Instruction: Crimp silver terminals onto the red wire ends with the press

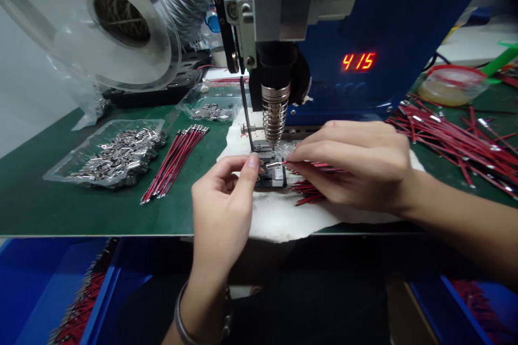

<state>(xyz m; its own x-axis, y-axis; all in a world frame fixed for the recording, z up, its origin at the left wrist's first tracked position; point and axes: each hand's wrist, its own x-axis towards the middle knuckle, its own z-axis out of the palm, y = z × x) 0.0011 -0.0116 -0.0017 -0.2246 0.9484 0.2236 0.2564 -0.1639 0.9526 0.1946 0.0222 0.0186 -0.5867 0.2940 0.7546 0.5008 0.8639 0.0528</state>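
Under the soldering machine's tip point(273, 135), both hands meet at a small metal fixture point(265, 179). The thumb and fingers of my left hand point(224, 197) are pinched at the left end of a small silver metal connector point(274, 165). From the right, my right hand point(356, 164) pinches a thin red wire point(285, 161) whose end meets the connector. Its fingers partly hide a bundle of red and black wires point(309, 192) lying beneath on white paper point(279, 218). Whether wire and connector are joined I cannot tell.
Left on the green table point(97, 210) are a clear tray point(60, 170) of metal connectors, a wire bundle point(174, 164) and a large spool point(73, 27). The blue machine point(404, 27) shows 415. Loose wires point(457, 135) lie right; blue bins point(36, 291) stand below.
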